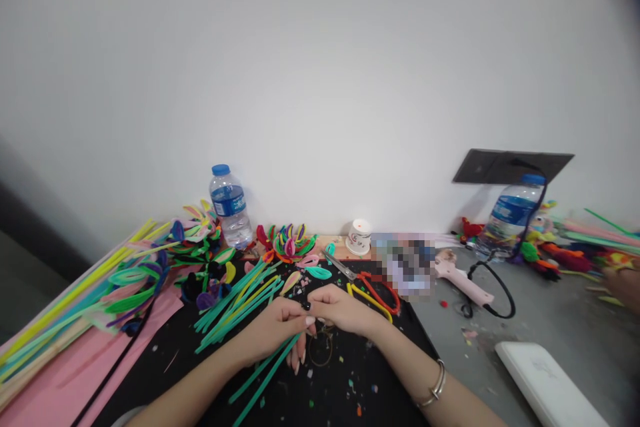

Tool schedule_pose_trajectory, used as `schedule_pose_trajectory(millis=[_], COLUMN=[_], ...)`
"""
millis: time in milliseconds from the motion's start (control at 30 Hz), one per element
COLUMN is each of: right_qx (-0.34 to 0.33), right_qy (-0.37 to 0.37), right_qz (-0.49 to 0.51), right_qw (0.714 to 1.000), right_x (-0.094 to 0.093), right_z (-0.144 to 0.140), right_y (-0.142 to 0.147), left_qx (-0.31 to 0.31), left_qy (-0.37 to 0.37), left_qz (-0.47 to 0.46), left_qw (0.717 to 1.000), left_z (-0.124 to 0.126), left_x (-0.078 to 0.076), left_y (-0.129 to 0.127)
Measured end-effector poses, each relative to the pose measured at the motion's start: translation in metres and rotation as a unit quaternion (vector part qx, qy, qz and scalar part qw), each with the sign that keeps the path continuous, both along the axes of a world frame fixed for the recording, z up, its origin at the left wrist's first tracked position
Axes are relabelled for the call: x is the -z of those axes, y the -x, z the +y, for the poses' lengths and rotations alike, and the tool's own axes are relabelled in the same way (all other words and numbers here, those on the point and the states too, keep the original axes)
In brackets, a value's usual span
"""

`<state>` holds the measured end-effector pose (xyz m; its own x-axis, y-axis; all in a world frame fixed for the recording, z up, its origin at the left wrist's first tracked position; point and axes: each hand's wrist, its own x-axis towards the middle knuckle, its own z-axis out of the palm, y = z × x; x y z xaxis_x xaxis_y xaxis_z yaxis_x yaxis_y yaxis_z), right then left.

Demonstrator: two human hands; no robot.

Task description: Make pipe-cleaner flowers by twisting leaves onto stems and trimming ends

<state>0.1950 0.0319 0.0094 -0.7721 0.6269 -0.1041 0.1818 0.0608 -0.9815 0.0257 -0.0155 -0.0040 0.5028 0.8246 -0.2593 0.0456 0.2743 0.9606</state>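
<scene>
My left hand [277,330] and my right hand [340,310] meet over a black mat [165,373], fingertips pinched together on a small black piece [305,305]. Green pipe cleaners [260,383] run out from under my left hand toward me. A thin wire ring [320,349] lies on the mat just below the hands. My right wrist wears a silver bracelet [436,387]. A fan of teal and yellow pipe cleaners [237,303] lies left of the hands.
Red and yellow scissors [373,290] lie right of my hands. A pink glue gun [460,280] with black cord, two water bottles [230,207] [507,217], a paper cup [359,237], pipe-cleaner flowers [287,243], pink paper [65,367] and a white case [547,380] surround the mat. Another person's hand [623,283] shows at far right.
</scene>
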Motion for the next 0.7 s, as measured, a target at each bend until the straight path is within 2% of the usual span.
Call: schedule_pose_trajectory(millis=[300,500,700], right_qx=[0.027,0.02,0.018], right_qy=[0.103,0.074,0.12], right_qz=[0.04,0.044,0.029], right_qw=[0.994,0.996,0.992], right_x=[0.0082,0.0035,0.0033], right_z=[0.0019,0.0005,0.0017], right_y=[0.0027,0.0029,0.0024], left_qx=[-0.009,-0.019,-0.017], left_qy=[-0.013,0.0,0.011], left_qz=[0.011,-0.001,0.003], left_qw=[1.0,1.0,1.0], left_z=[0.0001,0.0006,0.0008], left_x=[-0.0009,0.0003,-0.003], left_y=[0.0006,0.0002,0.0004])
